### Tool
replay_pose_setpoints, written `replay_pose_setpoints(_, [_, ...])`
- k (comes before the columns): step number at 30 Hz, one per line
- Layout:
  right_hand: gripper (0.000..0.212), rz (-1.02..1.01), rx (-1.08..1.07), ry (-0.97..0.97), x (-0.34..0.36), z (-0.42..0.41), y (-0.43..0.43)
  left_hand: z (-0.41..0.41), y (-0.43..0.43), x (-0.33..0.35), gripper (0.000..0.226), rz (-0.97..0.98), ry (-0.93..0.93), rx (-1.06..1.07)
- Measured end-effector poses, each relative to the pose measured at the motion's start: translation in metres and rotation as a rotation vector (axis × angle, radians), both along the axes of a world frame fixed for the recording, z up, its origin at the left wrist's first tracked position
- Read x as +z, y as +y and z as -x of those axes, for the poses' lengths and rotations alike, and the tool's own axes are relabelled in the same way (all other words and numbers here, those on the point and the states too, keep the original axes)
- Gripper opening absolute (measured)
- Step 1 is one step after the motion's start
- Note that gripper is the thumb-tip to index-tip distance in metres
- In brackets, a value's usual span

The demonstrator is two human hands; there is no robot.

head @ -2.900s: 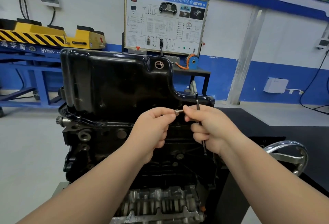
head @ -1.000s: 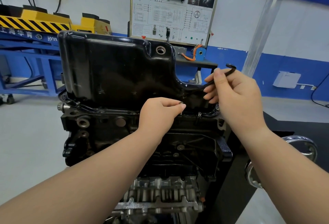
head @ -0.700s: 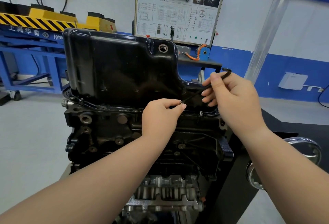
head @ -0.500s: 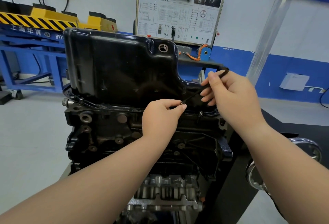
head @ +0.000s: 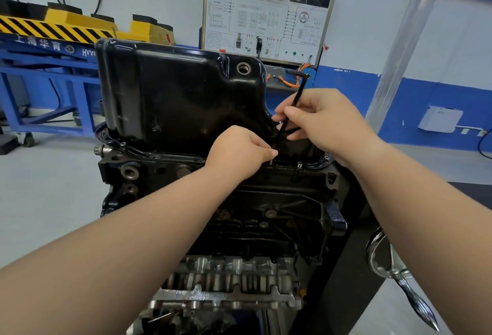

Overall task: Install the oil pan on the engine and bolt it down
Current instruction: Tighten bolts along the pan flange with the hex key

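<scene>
A person's left hand (head: 239, 152) pinches thumb and forefinger together around a small bolt (head: 270, 162) at the rim of the oil pan (head: 181, 100), right where the lower tip of a black hex key (head: 294, 105) comes down. The right hand (head: 327, 121) holds the key's long shaft between thumb and curled fingers. The tool leans to the right, and its short bent arm at the top points left.

The glossy black pan sits mouth-down on the dark engine (head: 266, 214), its flange lying along the block's upper face, so whatever is inside the pan is hidden. A round threaded drain port (head: 243, 68) shows near its upper right corner. Just right of the left hand, a second bolt (head: 299, 165) stands proud of the flange. Bare metal castings show at the engine's lower end. A chrome handwheel (head: 383, 260) sits to the right. Behind are a wiring-diagram training board (head: 269, 9) and a yellow-and-black striped lift (head: 66, 28) on a blue frame.
</scene>
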State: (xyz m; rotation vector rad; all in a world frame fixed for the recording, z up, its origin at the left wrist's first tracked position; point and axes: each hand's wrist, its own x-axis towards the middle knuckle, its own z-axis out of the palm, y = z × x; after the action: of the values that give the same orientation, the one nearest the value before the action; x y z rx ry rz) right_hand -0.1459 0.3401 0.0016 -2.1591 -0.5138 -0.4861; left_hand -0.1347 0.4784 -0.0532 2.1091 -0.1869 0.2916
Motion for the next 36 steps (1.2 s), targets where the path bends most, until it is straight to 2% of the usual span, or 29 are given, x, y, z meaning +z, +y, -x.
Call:
replay_pose_setpoints(9, [0.025,-0.188,0.016,-0.01,-0.011,-0.011,0.005,-0.001,0.001,0.001,0.009,-0.081,-0.056,-0.033])
replay_pose_setpoints(15, [0.019,-0.317,-0.013,-0.035,-0.018,-0.015,0.004,-0.005,-0.001,0.009,0.013,-0.207,-0.187,-0.037])
replay_pose_setpoints(21, [0.015,-0.284,-0.03,-0.098,-0.02,-0.015,0.005,-0.01,0.002,0.003,0.016,-0.137,-0.246,-0.088])
replay_pose_setpoints(29, [0.029,-0.234,-0.086,-0.128,-0.018,-0.017,0.007,-0.013,0.0,-0.001,0.011,-0.061,-0.223,-0.104])
replay_pose_setpoints(36, [0.015,-0.216,0.037,-0.054,-0.012,-0.01,0.011,-0.014,0.002,-0.001,0.007,-0.032,-0.211,-0.136])
